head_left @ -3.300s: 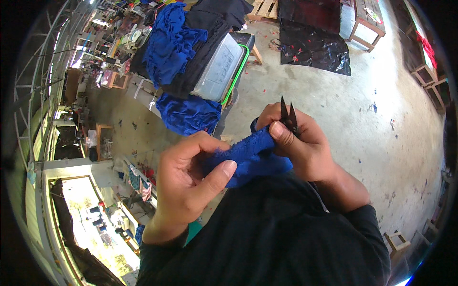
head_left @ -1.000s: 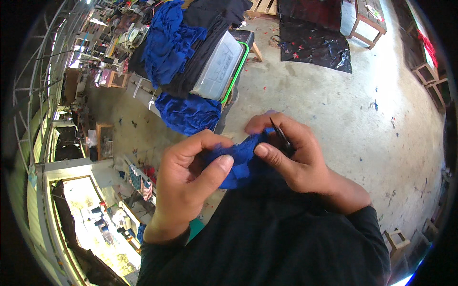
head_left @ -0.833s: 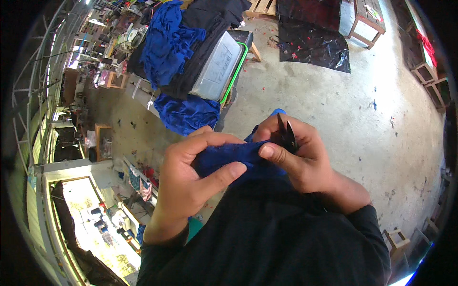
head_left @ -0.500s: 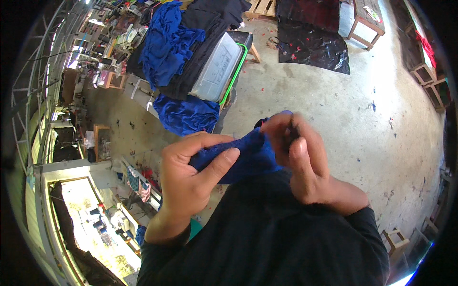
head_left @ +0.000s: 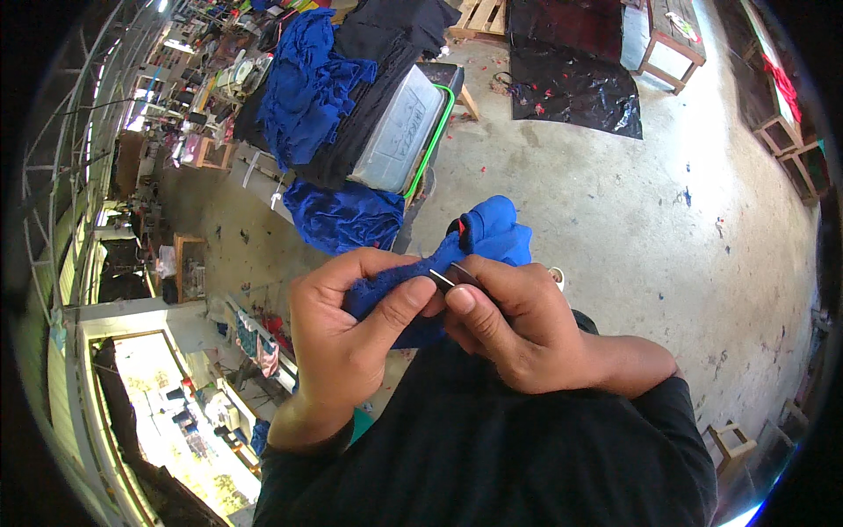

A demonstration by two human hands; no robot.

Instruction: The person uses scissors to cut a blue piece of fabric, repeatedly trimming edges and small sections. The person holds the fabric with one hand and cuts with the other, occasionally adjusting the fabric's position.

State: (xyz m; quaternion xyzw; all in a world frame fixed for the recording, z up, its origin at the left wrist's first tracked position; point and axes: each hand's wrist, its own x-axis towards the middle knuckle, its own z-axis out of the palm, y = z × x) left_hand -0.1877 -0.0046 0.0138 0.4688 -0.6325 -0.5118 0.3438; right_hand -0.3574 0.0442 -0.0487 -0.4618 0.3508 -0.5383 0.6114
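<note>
A bunched piece of blue fabric [head_left: 492, 230] is held up in front of my body, with a dark band and a bit of red along its far edge. My left hand [head_left: 351, 325] is closed on its left part, thumb pressed on top along a rough, fuzzy edge. In my right hand [head_left: 531, 329] is a small pair of thread snips [head_left: 443, 280], pinched between thumb and fingers. Their two short blades point left at the fabric edge, close to my left thumb tip. Most of the snips' body is hidden in my right hand.
Ahead to the left, a table carries heaped blue cloth [head_left: 307, 97], dark fabric and a clear plastic bin [head_left: 399, 132] with a green rim. More blue cloth [head_left: 342, 213] hangs low beside it. A black sheet [head_left: 575, 92] lies on the floor near a wooden bench [head_left: 672, 44].
My right hand has moved left and down onto the fabric edge, and the snips' blades now show. The fabric's far end has lifted into view. My left hand stays nearly in place.
</note>
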